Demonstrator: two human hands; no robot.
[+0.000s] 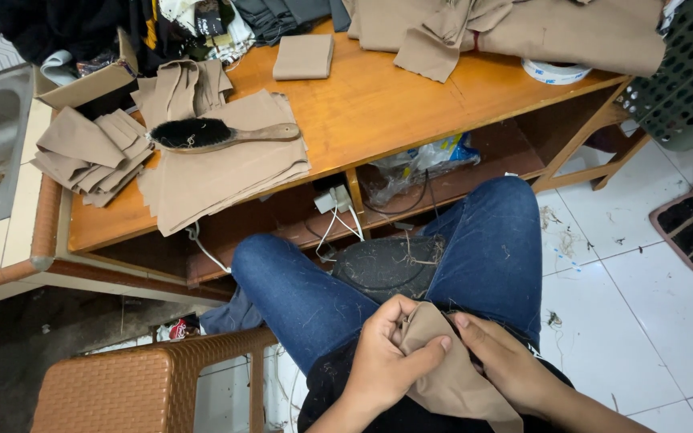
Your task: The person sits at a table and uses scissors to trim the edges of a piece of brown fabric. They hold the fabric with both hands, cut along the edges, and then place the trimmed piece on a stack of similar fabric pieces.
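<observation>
Fabric, a small tan piece (447,373), sits in my lap at the bottom of the view, pinched from both sides. My left hand (387,361) grips its upper edge with thumb laid across the cloth and fingers curled behind; my right hand (507,361) presses fingers against the other side and holds it there. Neither hand is loose. The piece drapes down over my dark top, and my knees in blue jeans (491,248) are dotted with thread scraps.

Beyond the knees I see a low wooden table (387,104) with an orange-brown top and an open shelf beneath. On the top lies a stack of tan fabric panels (218,172) with a wooden-handled brush (214,134), black-bristled, resting across it. Left of that, more folded tan pieces (94,152) hang over the edge, beside an open cardboard box (90,84). A small folded tan square (304,57) lies alone near the middle, and a large tan heap (523,32) fills the far right, next to a roll of white tape (555,72).

On the shelf I make out a crumpled clear plastic bag (419,164) with blue and yellow print, and white cables (338,212). The floor is white tile (643,297), littered with threads. A brown woven stool (146,381) stands at lower left, a green perforated basket (683,72) at upper right.
</observation>
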